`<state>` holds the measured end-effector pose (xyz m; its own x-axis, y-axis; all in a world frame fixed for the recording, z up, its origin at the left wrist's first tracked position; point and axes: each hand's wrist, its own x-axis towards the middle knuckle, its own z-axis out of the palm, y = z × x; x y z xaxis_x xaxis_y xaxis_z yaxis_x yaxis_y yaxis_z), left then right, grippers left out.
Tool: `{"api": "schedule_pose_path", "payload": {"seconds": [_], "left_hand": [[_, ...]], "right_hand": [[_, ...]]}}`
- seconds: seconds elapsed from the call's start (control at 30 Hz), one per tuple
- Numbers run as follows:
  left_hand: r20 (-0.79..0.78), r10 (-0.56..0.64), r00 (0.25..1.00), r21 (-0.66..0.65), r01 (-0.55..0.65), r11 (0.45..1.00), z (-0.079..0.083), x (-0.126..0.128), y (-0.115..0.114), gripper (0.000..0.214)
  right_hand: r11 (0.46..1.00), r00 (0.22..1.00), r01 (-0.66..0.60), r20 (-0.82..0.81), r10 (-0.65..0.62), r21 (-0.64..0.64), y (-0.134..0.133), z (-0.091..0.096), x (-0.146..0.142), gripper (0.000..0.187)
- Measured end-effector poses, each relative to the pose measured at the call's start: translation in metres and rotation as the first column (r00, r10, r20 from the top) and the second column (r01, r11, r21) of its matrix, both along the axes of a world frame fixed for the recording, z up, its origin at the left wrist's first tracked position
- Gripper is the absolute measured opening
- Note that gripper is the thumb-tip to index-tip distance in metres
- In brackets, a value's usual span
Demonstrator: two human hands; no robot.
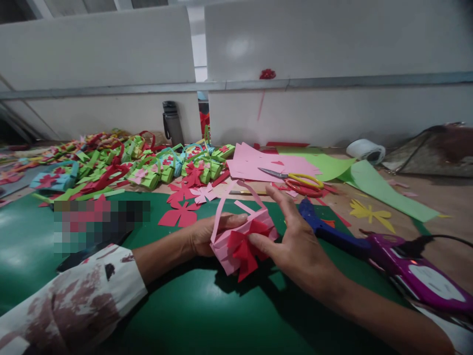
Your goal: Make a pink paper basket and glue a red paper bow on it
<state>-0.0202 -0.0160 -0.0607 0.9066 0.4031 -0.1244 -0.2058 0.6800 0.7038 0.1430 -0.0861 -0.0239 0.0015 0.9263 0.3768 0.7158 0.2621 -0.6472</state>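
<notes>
A small pink woven paper basket (221, 246) with a thin handle is gripped in my left hand (207, 236), whose fingers are partly hidden behind it. On the basket's front sits a red paper flower (244, 250). The thumb of my right hand (295, 241) presses the flower, while the index finger points up, apart from the basket. Any other fingers of that hand are hidden. Cut red paper flowers (179, 213) and a pale pink one (203, 194) lie just beyond my left hand.
Paper baskets (151, 172) are heaped at the back left, near a dark bottle (172, 123). Scissors (291, 177) rest on pink sheets (254, 162). At right lies a purple, blue-ended corded tool (417, 271), apparently a glue gun. A green mat (177, 315) covers the front; a phone-like black object (99, 241) is partly blurred.
</notes>
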Motion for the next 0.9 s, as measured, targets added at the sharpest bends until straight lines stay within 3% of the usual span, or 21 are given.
{"api": "schedule_pose_path", "payload": {"seconds": [0.4,0.9], "left_hand": [[0.022,0.010,1.000,-0.014,-0.010,1.000,-0.0007,0.0017,-0.0012,0.041],[0.011,0.012,1.000,-0.002,-0.012,1.000,-0.0015,0.0020,-0.0009,0.042]], "right_hand": [[0.998,0.999,-0.003,-0.045,0.001,-0.057,-0.0002,0.0019,0.0005,0.076],[0.999,0.999,-0.003,-0.034,0.001,-0.042,0.0005,0.0018,-0.0001,0.075]]}}
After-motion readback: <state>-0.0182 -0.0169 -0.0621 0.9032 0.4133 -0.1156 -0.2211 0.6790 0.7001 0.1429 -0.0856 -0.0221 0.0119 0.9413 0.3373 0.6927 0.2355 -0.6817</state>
